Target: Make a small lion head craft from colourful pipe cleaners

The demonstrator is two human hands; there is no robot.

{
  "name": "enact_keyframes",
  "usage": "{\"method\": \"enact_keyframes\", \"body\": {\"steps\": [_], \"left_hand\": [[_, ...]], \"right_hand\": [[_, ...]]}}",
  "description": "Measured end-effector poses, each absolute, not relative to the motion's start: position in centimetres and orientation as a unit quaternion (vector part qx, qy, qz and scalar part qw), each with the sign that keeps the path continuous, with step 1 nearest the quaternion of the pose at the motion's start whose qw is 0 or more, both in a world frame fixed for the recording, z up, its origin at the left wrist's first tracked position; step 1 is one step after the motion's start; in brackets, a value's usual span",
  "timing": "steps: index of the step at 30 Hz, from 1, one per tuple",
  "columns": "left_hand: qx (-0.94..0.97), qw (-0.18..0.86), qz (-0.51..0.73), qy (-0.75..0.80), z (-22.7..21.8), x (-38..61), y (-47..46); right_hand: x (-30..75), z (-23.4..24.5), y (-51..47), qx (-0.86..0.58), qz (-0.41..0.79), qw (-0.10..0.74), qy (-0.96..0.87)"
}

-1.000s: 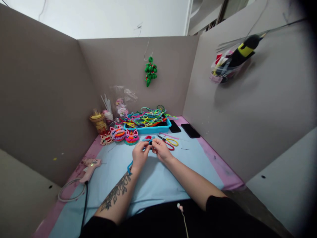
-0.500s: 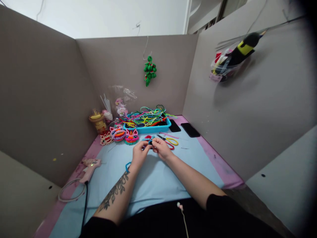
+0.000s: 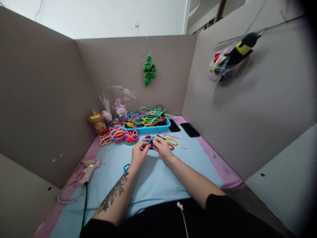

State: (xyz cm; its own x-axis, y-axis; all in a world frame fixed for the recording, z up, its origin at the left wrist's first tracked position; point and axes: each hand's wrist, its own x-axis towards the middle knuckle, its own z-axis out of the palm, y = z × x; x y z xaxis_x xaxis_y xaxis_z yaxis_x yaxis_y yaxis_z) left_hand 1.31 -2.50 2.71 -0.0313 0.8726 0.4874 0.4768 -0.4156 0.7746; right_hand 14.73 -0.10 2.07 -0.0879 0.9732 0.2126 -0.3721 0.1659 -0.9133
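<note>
- Both hands, left hand point(image 3: 138, 153) and right hand point(image 3: 162, 148), now sit slightly farther forward, fingertips pinched closer together.
- The blue pipe cleaner point(image 3: 126, 168) loop beside the left wrist now lies further to its left.

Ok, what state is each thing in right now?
Left hand, pinching the blue pipe cleaner.
Right hand, pinching the same piece.
Glue gun, lying flat, green light lit.
Blue tray, heaped with pipe cleaners.
Phones, face up, screens dark.
Scissors, lying flat.
Cup, upright, lidded.
</note>
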Motion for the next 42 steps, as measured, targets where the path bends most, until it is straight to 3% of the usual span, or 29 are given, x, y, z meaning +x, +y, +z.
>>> {"method": "enact_keyframes", "body": {"steps": [14, 20, 26, 31, 42], "left_hand": [[0.612, 0.275, 0.550, 0.498, 2.9, 2.5, -2.7], [0.586, 0.295, 0.571, 0.493, 2.8, 2.3, -2.4], [0.627, 0.253, 0.540, 0.501, 2.8, 1.4, -2.3], [0.671, 0.142, 0.533, 0.495, 2.8, 1.0, -2.3], [0.708, 0.056, 0.505, 0.491, 2.7, 1.3, -2.8]], "right_hand": [[13.7, 0.9, 0.0, -0.319, 0.502, 0.642, -0.485], [14.0, 0.9, 0.0, -0.336, 0.486, 0.613, -0.525], [14.6, 1.9, -0.4, -0.363, 0.398, 0.586, -0.606], [15.1, 2.5, -0.6, -0.375, 0.329, 0.574, -0.649], [14.9, 2.4, -0.7, -0.384, 0.312, 0.600, -0.628]]}}
